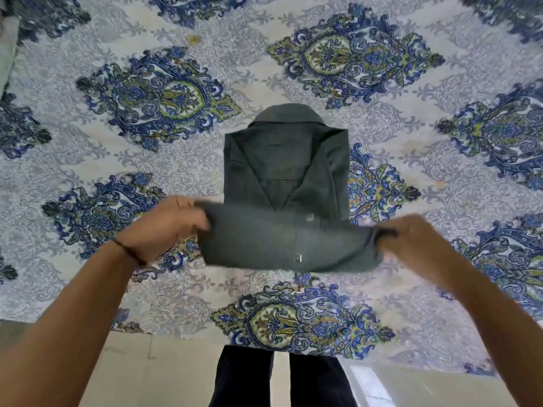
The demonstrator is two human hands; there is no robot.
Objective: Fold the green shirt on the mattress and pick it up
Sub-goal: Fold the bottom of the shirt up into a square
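Observation:
The dark green shirt (286, 160) lies on the mattress (88, 160), collar pointing away from me, both sides folded in to a narrow rectangle. Its lower part is lifted off the sheet and stretched between my hands as a blurred band. My left hand (167, 227) pinches the band's left corner. On the other side, my right hand (411, 242) grips the right corner. Both hands hover just above the mattress, nearer to me than the flat part of the shirt.
The mattress is covered by a white sheet with large blue and green ornaments. Its near edge (182, 336) runs across the bottom of the view, with pale floor (164, 374) and my dark trouser legs (244, 377) below it.

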